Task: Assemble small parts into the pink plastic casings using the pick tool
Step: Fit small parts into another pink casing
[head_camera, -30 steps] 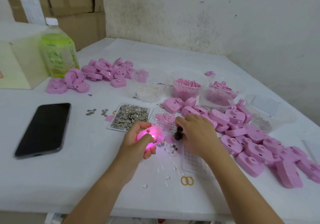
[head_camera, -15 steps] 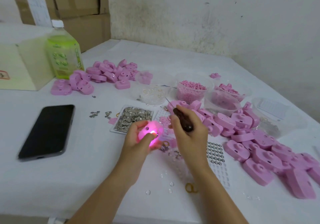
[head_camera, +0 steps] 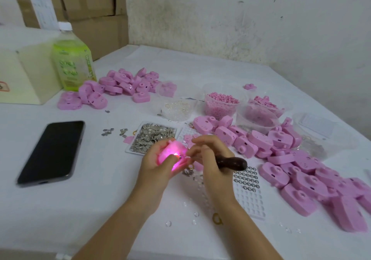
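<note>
Our left hand (head_camera: 157, 167) grips the casing (head_camera: 172, 151), right hand (head_camera: 209, 157) the pick (head_camera: 230, 163); we're likely seating a part, which needs steady aim next.

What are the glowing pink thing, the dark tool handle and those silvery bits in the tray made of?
The casing in the left hand: looks like matte pink plastic, translucent, since light glows through it. The tool handle in the right hand: dark brown, glossy, perhaps varnished wood or hard plastic; unclear which. The silvery bits: probably thin metal, as they glint grey.
</note>
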